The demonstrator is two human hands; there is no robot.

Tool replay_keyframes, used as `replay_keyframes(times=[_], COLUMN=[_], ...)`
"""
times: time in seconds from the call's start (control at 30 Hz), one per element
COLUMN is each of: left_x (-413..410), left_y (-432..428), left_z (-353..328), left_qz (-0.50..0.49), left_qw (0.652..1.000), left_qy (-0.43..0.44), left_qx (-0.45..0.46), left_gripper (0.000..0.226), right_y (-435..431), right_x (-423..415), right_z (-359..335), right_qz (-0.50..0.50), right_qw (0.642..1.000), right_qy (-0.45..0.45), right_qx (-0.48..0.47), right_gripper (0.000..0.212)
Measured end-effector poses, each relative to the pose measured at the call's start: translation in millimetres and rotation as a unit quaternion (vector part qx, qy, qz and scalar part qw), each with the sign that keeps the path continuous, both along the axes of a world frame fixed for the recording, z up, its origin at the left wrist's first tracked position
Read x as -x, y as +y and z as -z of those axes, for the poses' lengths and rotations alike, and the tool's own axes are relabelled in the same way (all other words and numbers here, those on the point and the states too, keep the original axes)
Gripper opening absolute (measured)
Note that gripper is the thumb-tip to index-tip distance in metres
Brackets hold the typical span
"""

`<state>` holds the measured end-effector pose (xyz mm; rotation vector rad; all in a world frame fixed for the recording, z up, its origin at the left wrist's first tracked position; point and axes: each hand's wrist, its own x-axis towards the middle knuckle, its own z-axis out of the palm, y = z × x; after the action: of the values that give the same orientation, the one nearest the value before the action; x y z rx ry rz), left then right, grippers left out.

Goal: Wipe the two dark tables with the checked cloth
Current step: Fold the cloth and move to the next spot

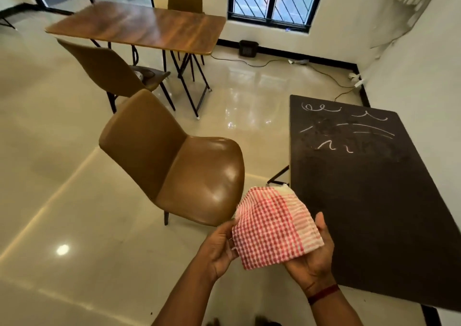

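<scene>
A folded red-and-white checked cloth [273, 227] is held in front of me by both hands. My left hand [220, 247] pinches its left edge. My right hand [315, 256] lies palm up under its right side, thumb raised beside it. Just to the right stands a dark table [374, 206] against the wall, with white chalk scribbles [346, 128] and dusty smears on its far half. The cloth's far corner overlaps the table's left edge in the view. Only one dark table is in view.
A brown chair [179, 166] stands close on the left of the dark table. Farther back are a brown wooden table [139, 25], two more chairs [109, 71], a black bin [248, 48] and cables on the glossy floor [274, 62] by the wall.
</scene>
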<state>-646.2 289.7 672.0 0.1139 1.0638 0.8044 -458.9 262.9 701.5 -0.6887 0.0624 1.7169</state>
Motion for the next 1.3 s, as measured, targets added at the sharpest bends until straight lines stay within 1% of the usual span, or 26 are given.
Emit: replay_keyframes(times=[0.1,0.13,0.17,0.23,0.27,0.3,0.33,0.4,0.43,0.47,0.5,0.57,0.67,0.77,0.83,0.93,1.03,1.13,1.23,1.3], left_x=[30.7,40.3,49.5,66.3,76.4,85.9,95.8,116.0,126.9,136.9,147.2,166.6,197.8,231.1,254.2,289.9,328.7,364.7,394.8,412.1], left_y=[23.8,32.6,41.6,57.5,67.8,78.7,91.0,114.7,128.5,142.0,156.5,184.7,229.8,270.0,297.2,339.2,383.2,420.0,450.9,471.3], left_z=[0.3,-0.6,-1.3,-0.6,0.1,0.7,1.4,-1.1,-3.7,-8.1,-13.1,-21.6,-30.6,-37.7,-40.1,-38.9,-34.2,-39.4,-46.4,-52.0], left_qz=[-0.024,-0.029,-0.038,-0.041,-0.031,-0.014,-0.003,0.011,0.013,0.016,0.016,0.013,0.027,0.055,0.087,0.147,0.204,0.245,0.284,0.312], left_qw=[0.999,0.998,0.996,0.990,0.985,0.977,0.968,0.953,0.948,0.944,0.941,0.938,0.935,0.927,0.915,0.885,0.846,0.799,0.757,0.723], left_qy=[0.037,0.054,0.075,0.127,0.161,0.202,0.241,0.288,0.303,0.314,0.322,0.328,0.332,0.339,0.347,0.375,0.402,0.445,0.471,0.487], left_qx=[-0.030,-0.034,-0.035,-0.042,-0.053,-0.065,-0.075,-0.092,-0.097,-0.100,-0.101,-0.109,-0.122,-0.154,-0.187,-0.234,-0.283,-0.321,-0.352,-0.378], left_gripper=[0.035,0.037,0.039,0.043,0.046,0.045,0.040,0.032,0.030,0.030,0.030,0.029,0.028,0.030,0.036,0.049,0.053,0.051,0.046,0.041], right_y=[18.5,24.5,31.7,51.7,67.3,83.3,98.1,132.9,150.0,166.4,181.8,210.3,250.5,287.2,310.8,339.1,362.5,376.1,384.5,388.8], right_x=[12.1,16.2,19.8,30.7,44.4,57.2,64.0,82.1,93.7,105.8,115.9,135.1,164.4,194.4,215.4,250.5,291.2,334.3,377.1,404.6], right_z=[8.6,16.1,26.9,24.9,18.7,15.2,14.3,20.5,17.5,14.1,12.3,6.5,3.4,0.4,-0.5,-2.1,-1.2,-5.4,-9.8,-8.8], right_qz=[-0.033,-0.048,-0.068,-0.083,-0.091,-0.121,-0.170,-0.180,-0.208,-0.233,-0.238,-0.228,-0.222,-0.203,-0.181,-0.145,-0.090,-0.026,0.020,0.050], right_qw=[0.999,0.998,0.996,0.988,0.980,0.969,0.957,0.946,0.933,0.921,0.914,0.903,0.880,0.871,0.871,0.867,0.864,0.863,0.861,0.856], right_qy=[-0.019,-0.045,-0.052,-0.127,-0.175,-0.214,-0.234,-0.268,-0.292,-0.311,-0.326,-0.362,-0.418,-0.446,-0.456,-0.475,-0.491,-0.495,-0.491,-0.492], right_qx=[0.018,0.001,-0.026,-0.040,-0.031,-0.010,0.037,0.030,0.030,0.031,0.037,0.048,0.040,0.032,0.029,0.038,0.063,0.094,0.131,0.153], right_gripper=[0.064,0.064,0.064,0.058,0.053,0.052,0.051,0.037,0.031,0.031,0.032,0.033,0.028,0.017,0.014,0.016,0.017,0.012,0.015,0.016])
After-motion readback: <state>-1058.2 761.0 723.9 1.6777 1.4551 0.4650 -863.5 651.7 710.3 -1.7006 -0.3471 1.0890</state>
